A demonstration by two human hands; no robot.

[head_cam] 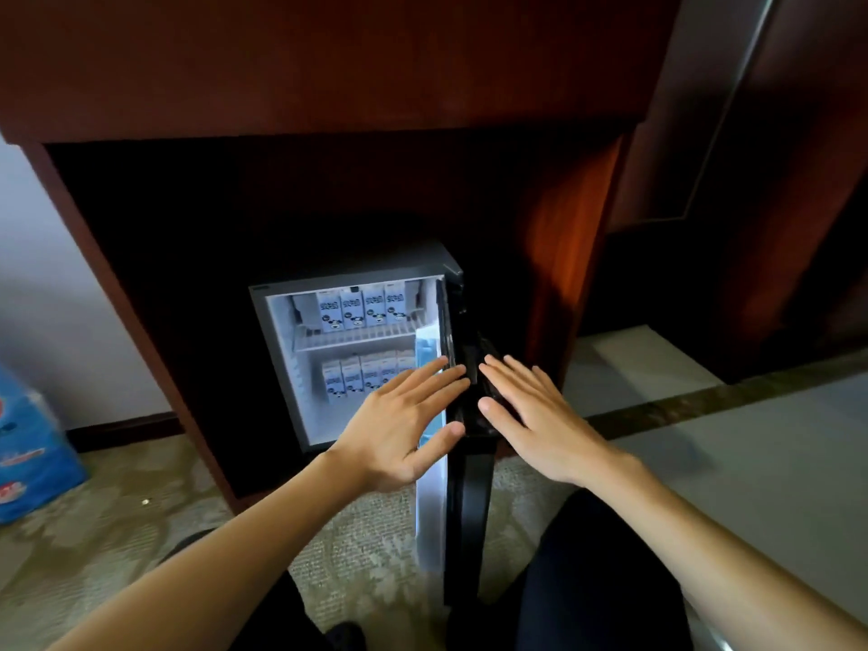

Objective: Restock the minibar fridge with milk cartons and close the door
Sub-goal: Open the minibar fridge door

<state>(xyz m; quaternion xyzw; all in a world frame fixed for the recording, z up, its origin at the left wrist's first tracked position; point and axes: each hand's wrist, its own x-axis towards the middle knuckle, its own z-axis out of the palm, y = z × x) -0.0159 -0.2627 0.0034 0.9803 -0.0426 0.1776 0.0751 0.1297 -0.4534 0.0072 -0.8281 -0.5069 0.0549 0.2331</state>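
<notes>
Under the dark red wooden desk (329, 63), the minibar fridge (259, 331) stands lit and open, its black door (469, 500) swung out edge-on. Boxy blue-and-white milk cartons (357, 311) line the white wire shelf (352, 339) (a cartoon face on each front), and the lower cartons (352, 378) stand in a row beneath. The left hand (404, 429) and right hand (535, 415) flank the door's top edge, fingers straight and spread, gripping nothing. A glossy blue package (28, 444) sits on patterned carpet (94, 533).
</notes>
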